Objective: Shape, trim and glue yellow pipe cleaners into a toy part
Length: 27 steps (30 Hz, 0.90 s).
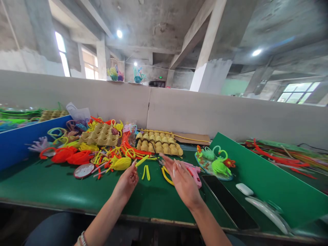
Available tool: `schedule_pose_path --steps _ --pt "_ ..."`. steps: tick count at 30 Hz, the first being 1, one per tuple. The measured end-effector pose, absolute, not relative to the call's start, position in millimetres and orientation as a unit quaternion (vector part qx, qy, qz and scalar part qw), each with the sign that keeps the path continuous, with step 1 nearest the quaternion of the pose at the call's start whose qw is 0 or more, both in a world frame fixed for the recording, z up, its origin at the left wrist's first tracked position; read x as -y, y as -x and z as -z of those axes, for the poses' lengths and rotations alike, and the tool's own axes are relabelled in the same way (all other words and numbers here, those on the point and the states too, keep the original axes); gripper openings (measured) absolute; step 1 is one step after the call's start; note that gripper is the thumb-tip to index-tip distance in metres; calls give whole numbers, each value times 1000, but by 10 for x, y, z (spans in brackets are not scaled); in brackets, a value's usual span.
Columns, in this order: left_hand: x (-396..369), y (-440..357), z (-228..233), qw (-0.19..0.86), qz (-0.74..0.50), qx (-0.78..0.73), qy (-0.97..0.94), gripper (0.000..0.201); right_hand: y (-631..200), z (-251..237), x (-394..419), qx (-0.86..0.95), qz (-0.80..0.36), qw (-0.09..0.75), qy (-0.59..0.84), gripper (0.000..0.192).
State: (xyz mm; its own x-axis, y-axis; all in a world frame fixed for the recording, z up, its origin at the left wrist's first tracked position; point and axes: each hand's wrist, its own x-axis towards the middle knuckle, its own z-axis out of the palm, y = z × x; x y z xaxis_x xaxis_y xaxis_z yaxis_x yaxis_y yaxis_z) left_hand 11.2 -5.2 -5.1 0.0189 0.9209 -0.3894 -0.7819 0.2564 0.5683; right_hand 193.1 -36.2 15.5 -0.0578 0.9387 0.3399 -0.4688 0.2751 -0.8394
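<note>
My left hand (128, 179) pinches a short yellow pipe cleaner (141, 161) that sticks out up and to the right. My right hand (180, 177) hovers beside it with fingers spread and nothing in it, above yellow-handled pliers (166, 175) and a pink glue gun (194, 172). A bent yellow pipe cleaner piece (146, 172) lies on the green table (64, 188) between the hands. A yellow fuzzy ball (121, 163) sits just left of my left hand.
A heap of coloured pipe cleaners (102, 150) and egg cartons (101, 135) fills the back left. A tray of yellow pieces (159, 145) stands behind. Green figures on a plate (215, 162), a black phone (228, 201), a white case (244, 189) and a green divider (269, 177) lie right.
</note>
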Motion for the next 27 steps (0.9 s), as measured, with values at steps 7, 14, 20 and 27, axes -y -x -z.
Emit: schedule_pose_path --steps 7,14,20,27 --pt "65 -140 107 733 -564 -367 -102 14 -1925 -91 379 496 -657 463 328 32" --pt "30 -80 140 733 -569 -346 -140 8 -1996 10 265 558 -383 510 531 42" --pt "72 -134 195 739 -541 -341 -211 12 -1849 -23 379 649 -318 482 496 49" --pt "51 -142 256 730 -535 -348 -245 32 -1882 -70 383 698 -238 472 483 24"
